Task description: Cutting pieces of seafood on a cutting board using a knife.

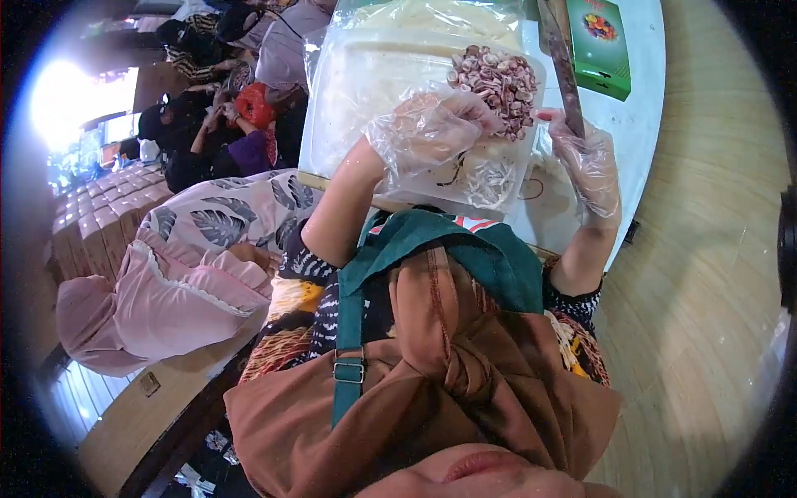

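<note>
A clear plastic glove covers my left hand [439,127], its fingers bent at the lower edge of a pile of chopped purple-and-white pieces [498,81], which look like shallot. Whether it holds any is unclear. The pile lies on a translucent plastic board or tray [373,81]. White shreds [492,182] and a dark thin strand [452,174] lie nearer me. Right of the board, my gloved right hand [585,159] grips a knife [563,75]; its long stained blade points away from me. A small red piece or fingertip shows beside the thumb.
A green box [599,46] with a fruit picture stands on the white table [644,81], right of the knife. Behind the board lies a clear bag with pale contents [436,18]. A person in pink [180,299] sits close on my left; other people work farther off.
</note>
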`<state>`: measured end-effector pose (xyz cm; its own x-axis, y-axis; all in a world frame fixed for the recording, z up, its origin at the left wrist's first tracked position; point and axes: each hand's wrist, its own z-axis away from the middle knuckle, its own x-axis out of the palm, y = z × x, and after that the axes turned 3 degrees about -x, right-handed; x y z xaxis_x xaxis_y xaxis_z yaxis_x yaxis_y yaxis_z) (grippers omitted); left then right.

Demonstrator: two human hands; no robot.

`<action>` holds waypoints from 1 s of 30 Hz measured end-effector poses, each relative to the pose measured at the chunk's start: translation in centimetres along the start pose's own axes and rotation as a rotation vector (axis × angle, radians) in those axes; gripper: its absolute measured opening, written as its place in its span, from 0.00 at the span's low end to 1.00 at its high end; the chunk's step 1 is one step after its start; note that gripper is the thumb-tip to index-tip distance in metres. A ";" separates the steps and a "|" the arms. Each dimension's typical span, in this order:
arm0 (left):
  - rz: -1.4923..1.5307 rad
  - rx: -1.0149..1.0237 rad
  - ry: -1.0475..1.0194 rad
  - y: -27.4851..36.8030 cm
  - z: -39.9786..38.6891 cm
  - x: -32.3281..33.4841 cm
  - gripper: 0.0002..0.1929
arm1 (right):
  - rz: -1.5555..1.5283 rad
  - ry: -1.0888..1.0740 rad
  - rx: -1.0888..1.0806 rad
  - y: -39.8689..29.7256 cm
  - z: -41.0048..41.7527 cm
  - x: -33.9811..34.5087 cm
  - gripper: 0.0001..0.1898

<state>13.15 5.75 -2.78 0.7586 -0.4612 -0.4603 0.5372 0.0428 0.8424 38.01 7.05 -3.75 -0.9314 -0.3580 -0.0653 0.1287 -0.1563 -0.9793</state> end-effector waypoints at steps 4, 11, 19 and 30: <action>0.106 -0.016 0.046 -0.3 0.4 -0.2 0.16 | -0.055 0.011 -0.031 1.0 0.2 -0.5 0.11; -0.106 -0.146 -0.068 2.2 1.3 0.5 0.16 | -0.106 -0.035 -0.088 1.2 0.1 -0.3 0.11; 0.015 0.046 -0.021 0.5 -0.9 0.5 0.13 | -0.043 -0.017 -0.090 1.3 0.0 -0.1 0.11; -0.598 0.503 0.466 0.1 -4.5 0.1 0.11 | -0.119 0.027 -0.080 1.4 0.2 -0.2 0.11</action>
<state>14.90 9.70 -3.99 0.5360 0.1275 -0.8345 0.7475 -0.5311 0.3990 38.47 6.74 -5.07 -0.9475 -0.3161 0.0480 -0.0096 -0.1222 -0.9925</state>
